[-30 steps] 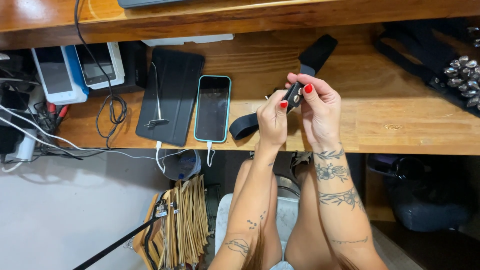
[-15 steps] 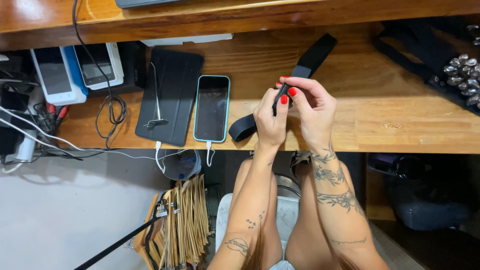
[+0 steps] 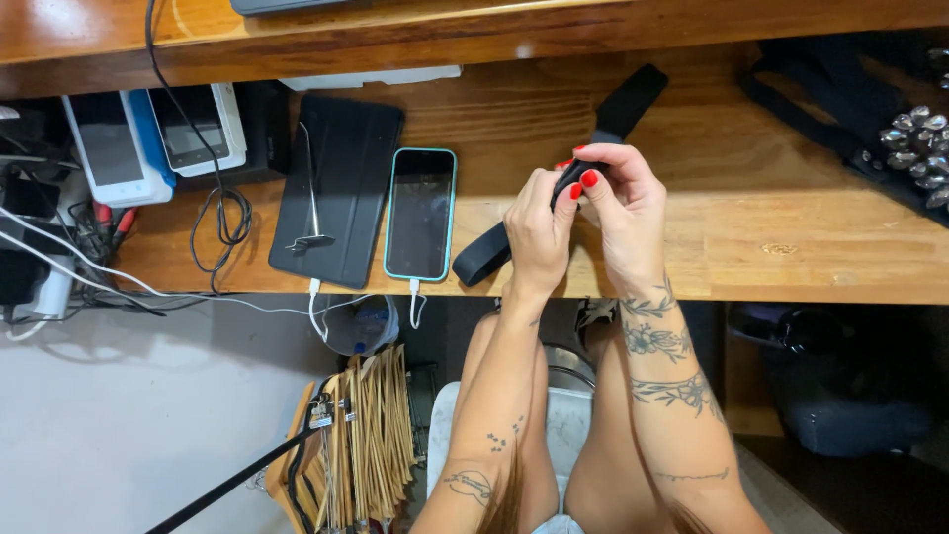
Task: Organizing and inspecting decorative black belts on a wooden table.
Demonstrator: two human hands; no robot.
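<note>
I am looking down at both hands meeting over the front part of the wooden tabletop (image 3: 791,247), and both are closing on the same black strap (image 3: 623,109). My left hand (image 3: 539,232) is pinching the strap's middle between thumb and fingers, while my right hand (image 3: 623,203) is gripping it just beside the left, the two hands touching at the fingertips. One end of the strap is running up and to the right across the wood, and the other end (image 3: 481,265) is lying toward the tabletop's front edge, just beside a phone in a light blue case (image 3: 420,213). A white cable (image 3: 413,302) is hanging from the phone's lower end. Left of the phone a black tablet case (image 3: 336,188) is lying flat, and a studded black item (image 3: 914,138) is sitting at the far right.
</note>
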